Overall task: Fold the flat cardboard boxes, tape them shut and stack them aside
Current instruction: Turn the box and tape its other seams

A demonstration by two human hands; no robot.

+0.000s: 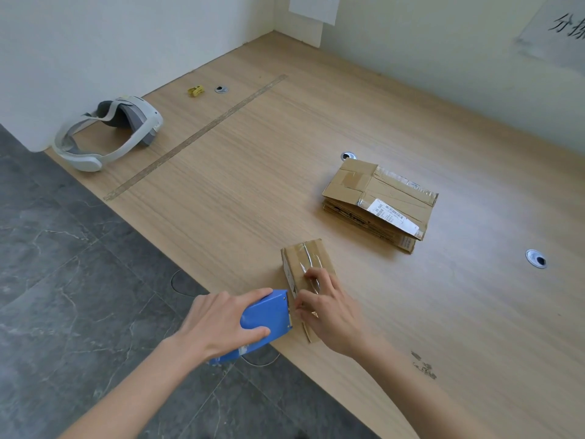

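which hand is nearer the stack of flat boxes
Right. The right hand presses the small box just short of the flat box stack; the left hand grips the blue tape dispenser farther away.

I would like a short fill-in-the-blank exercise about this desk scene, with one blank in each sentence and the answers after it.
1. The left hand grips a tape dispenser of ____ colour.
2. The right hand presses down on a small cardboard ____ at the near edge of the desk.
3. The pile of flat cartons lies to the ____ of that hand, farther back.
4. The white headset rests near the desk's ____ end.

Answers: blue; box; right; left
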